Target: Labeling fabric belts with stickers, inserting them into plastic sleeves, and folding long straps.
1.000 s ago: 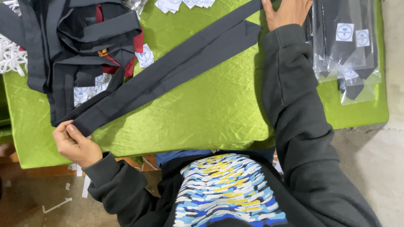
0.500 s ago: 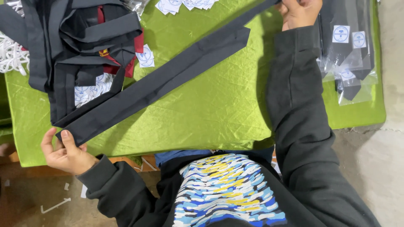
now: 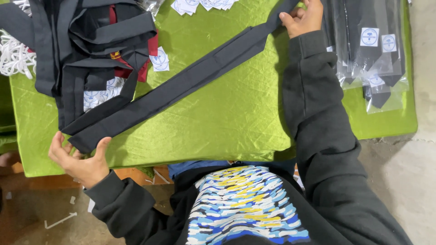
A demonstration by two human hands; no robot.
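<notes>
Two hands stretch one long black tie slantwise across the green cloth that covers the table. The left hand is at the near edge, fingers spread open around the folded end of the tie, thumb on one side and fingertips on the other, touching it but not clearly pinching it. The right hand is at the far side, curled shut on the other end, thumb pressed on top.

The tie lies folded on itself, one layer over the other, and the pointed tip shows near the right hand. With the left hand so loose, the layers could slide apart and the fold go crooked. The cloth looks slick and creased, so a tug from the right hand might drag the whole tie sideways. The heap of black ties lies just beside the near end and overlaps it, so a stray strap could get caught in the fold. The bagged ties sit close to the right sleeve, which could knock them
</notes>
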